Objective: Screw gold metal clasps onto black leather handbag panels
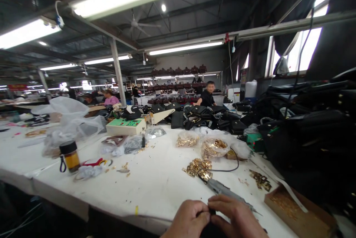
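Note:
At the table's front edge my left hand (pixel 190 218) is closed, thumb and fingers pinching a black piece (pixel 213 227). My right hand (pixel 235 214) is curled over the same piece from the other side, its fingertips close to the left ones. Most of the piece is hidden by the hands and the lower frame edge, so its kind cannot be made out. Just beyond the right hand lies a grey electric screwdriver (pixel 222 189), its thin bit pointing right. A pile of gold metal fittings (pixel 198 168) lies behind it.
Right of my hands stands a cardboard box (pixel 302 212) of small gold parts, near more metal pieces (pixel 260 180). Bags of fittings (pixel 214 147), a green-topped machine (pixel 126 126) and a jar (pixel 70 156) stand farther off. Black bags (pixel 311 134) are heaped right. A co-worker (pixel 208 97) sits opposite.

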`<state>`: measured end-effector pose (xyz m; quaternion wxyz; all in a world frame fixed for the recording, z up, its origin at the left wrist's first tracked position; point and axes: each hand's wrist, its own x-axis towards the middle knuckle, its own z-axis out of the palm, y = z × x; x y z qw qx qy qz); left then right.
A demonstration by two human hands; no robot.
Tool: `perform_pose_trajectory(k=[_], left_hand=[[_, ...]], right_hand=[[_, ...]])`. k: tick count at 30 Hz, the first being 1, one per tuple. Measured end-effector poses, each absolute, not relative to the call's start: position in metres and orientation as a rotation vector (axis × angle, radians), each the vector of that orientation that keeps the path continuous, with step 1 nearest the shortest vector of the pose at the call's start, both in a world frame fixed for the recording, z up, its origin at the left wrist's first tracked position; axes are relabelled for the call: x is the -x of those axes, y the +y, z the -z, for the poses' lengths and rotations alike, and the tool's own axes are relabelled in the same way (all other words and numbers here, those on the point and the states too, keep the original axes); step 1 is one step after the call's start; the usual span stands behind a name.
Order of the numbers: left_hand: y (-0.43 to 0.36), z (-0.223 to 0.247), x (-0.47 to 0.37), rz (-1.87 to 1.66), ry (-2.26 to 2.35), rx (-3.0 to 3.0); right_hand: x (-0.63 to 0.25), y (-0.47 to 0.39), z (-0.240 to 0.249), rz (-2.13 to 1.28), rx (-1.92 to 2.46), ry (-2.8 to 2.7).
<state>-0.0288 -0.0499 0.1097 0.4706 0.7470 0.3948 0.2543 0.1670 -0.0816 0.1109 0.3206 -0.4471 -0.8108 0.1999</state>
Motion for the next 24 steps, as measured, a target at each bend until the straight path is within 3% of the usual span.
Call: perform_pose_trajectory(k=[10,17,24], left_hand=[[-0.056,-0.100,0.010,-0.543,1.142,-2.183],[-0.055,-0.093,0.009,-0.539,1.114,-2.352],[-0.055,-0.126,0.007,-0.423,1.200,-2.263]], right_hand=[[-0.216,-0.110,-0.100,-0.849,1.415,-1.471],[-0.293,-0.181,-0.064,-0.687,1.940,-1.461],[-0.214,-0.181,-0.056,-1.289,1.441,-1.323]])
